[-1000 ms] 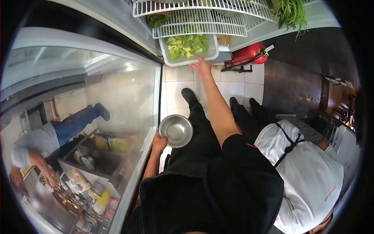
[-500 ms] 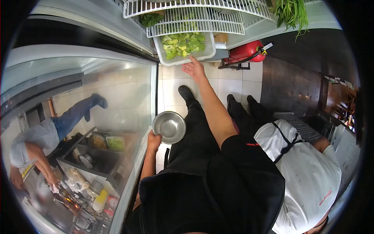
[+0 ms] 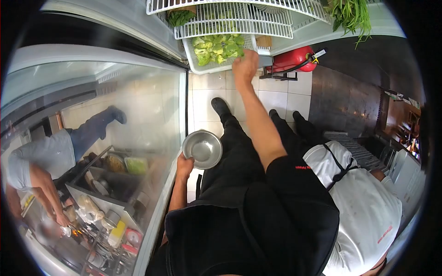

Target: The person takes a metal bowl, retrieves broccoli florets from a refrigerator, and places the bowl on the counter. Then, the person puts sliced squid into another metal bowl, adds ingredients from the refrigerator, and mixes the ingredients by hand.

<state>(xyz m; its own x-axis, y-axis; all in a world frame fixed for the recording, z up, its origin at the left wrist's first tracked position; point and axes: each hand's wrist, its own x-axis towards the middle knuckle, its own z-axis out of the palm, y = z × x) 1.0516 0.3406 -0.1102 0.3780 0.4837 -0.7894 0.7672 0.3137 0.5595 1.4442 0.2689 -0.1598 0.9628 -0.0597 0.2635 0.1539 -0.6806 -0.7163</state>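
Partly over the greens basket (image 3: 209,69) — wire shelves (image 3: 234,32); nearby — red extinguisher (image 3: 291,60).

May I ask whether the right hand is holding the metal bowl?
No, the left hand holds the metal bowl by its rim.

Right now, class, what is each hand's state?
Left hand: closed, holding the metal bowl.
Right hand: at the white tray; open or closed, cannot tell.
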